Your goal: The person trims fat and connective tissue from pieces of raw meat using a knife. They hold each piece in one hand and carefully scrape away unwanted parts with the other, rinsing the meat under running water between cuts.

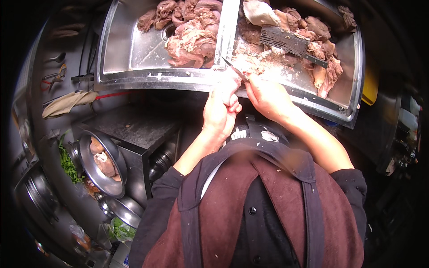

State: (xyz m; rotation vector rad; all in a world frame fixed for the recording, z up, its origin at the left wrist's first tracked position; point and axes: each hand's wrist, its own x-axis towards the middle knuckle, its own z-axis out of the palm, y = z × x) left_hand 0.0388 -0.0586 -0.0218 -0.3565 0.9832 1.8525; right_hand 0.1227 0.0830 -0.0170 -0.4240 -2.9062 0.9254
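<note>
My left hand grips a pale piece of meat over the front rim of a steel double sink. Close beside it, my right hand holds a small pointed knife, its blade angled up and left across the meat. Strong glare hides the meat's upper edge. In the right basin, a cleaver with a dark riveted handle lies across a heap of meat pieces. Another pile of pinkish meat fills part of the left basin, partly around its drain.
A bright divider separates the basins. At left, a steel bowl with meat stands near a dark metal cabinet and green leafy vegetables. A beige cloth hangs by the sink. Something yellow is at right.
</note>
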